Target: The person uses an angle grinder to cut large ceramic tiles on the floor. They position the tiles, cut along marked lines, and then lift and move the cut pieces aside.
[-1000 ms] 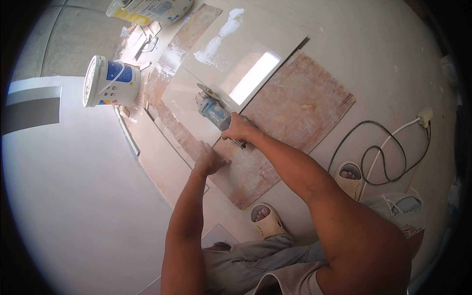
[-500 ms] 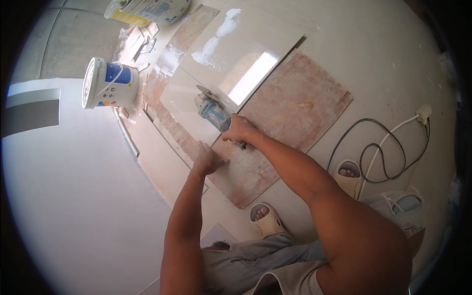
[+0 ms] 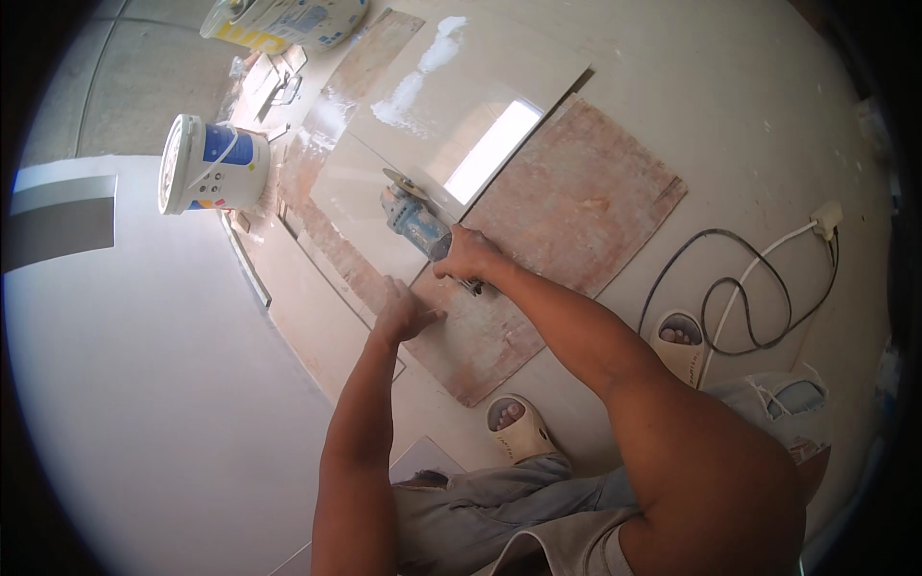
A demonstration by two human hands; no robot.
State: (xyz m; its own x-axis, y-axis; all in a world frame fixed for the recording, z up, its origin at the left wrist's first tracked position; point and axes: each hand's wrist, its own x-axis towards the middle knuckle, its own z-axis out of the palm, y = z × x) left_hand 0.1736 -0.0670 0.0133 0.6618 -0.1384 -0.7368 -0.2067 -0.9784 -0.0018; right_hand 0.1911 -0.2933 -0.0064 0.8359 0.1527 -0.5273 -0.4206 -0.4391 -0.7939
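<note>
In my right hand (image 3: 468, 254) is a blue-green angle grinder (image 3: 415, 223), gripped round the rear of its body. Its cutting disc (image 3: 400, 179) stands over a glossy cream tile (image 3: 365, 202), at a thin line running across it; whether the disc touches the surface I cannot tell. White smears mark the tile's far part, and a bright reflection lies on its right side. My left hand (image 3: 407, 312) is open at the tile's near corner, fingers forward and thumb out to the right. Beneath the tile lies a worn reddish board (image 3: 567, 187).
At left stands a white bucket (image 3: 216, 158); another bucket (image 3: 307, 24) is beyond it. Tile scraps (image 3: 259, 86) lie between them. A dark cable (image 3: 706, 288) loops on the right to a plug connector (image 3: 826, 221). My sandalled feet (image 3: 519, 427) are close to the board.
</note>
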